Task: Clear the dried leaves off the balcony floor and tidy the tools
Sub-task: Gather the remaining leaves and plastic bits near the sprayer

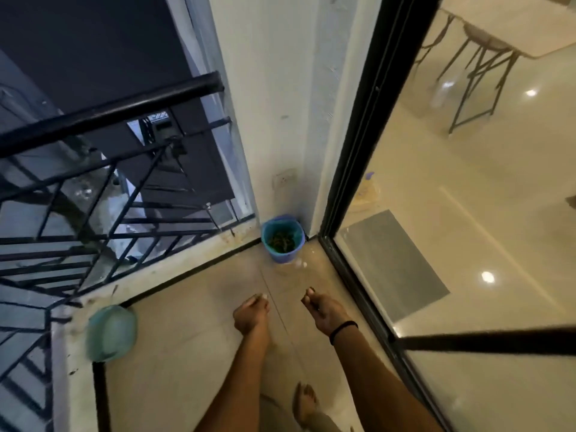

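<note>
Nearest, the left hand (251, 313) and right hand (324, 310) are held out short of the blue bucket (282, 256), fingers curled in, nothing seen gripped. Dried leaves (282, 240) are contained in the bucket, which is set in the corner of the tiled floor (187, 338). Open floor is bounded left of the bucket by the black railing (109, 110) and right of it by the glass door (355, 135).

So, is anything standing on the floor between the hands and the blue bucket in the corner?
Nothing visible does. The tiles between the left hand, the right hand and the bucket hold no object. The green round thing lies off to the left, by the railing.
</note>
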The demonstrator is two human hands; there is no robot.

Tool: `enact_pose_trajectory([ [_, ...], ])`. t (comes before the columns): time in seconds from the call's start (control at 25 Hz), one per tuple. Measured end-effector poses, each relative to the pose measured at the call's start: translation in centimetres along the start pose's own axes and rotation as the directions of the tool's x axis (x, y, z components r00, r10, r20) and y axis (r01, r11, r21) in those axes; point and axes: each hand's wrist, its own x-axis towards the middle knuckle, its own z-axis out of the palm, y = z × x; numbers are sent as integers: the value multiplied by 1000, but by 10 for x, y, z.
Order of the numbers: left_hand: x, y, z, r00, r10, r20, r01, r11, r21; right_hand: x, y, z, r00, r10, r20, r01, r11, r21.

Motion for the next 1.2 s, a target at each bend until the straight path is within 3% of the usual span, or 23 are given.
enact_pose_trajectory([
  [0.12, 59, 26, 59, 998, -68, 17, 67, 996, 53, 65, -39, 45, 999, -19, -39, 15, 993, -119],
  [0.24, 160, 44, 132, 990, -139, 10, 138, 984, 111, 156, -75, 84, 991, -101, -86, 65, 933, -353],
  [0.36, 226, 46, 177, 988, -154, -3, 152, 971, 184, 208, -91, 105, 967, -251, 48, 221, 728, -648],
  [0.48, 315, 30, 237, 969, -246, -11, 245, 960, 137, 301, -104, 129, 937, -289, 198, 304, 393, -868],
  [0.56, 379, 5, 277, 955, -296, 14, 295, 953, 75, 380, -107, 141, 923, -288, 255, 323, 221, -920],
  [0.72, 489, -66, 333, 964, -258, 71, 231, 936, 267, 530, -98, 146, 908, -155, 389, 391, -15, -920],
  [0.84, 509, -94, 338, 963, -260, 70, 228, 925, 305, 571, -83, 132, 932, -98, 350, 348, -44, -937],
  [0.96, 491, -93, 315, 962, -263, 72, 239, 942, 237, 532, -79, 120, 941, -107, 322, 323, -16, -946],
  [1.12, 380, -13, 267, 947, -321, -26, 322, 942, 97, 420, -103, 144, 939, -90, 332, 340, 93, -936],
  [1.2, 318, 34, 244, 955, -296, -22, 297, 952, 70, 358, -125, 162, 923, -133, 360, 373, 89, -924],
])
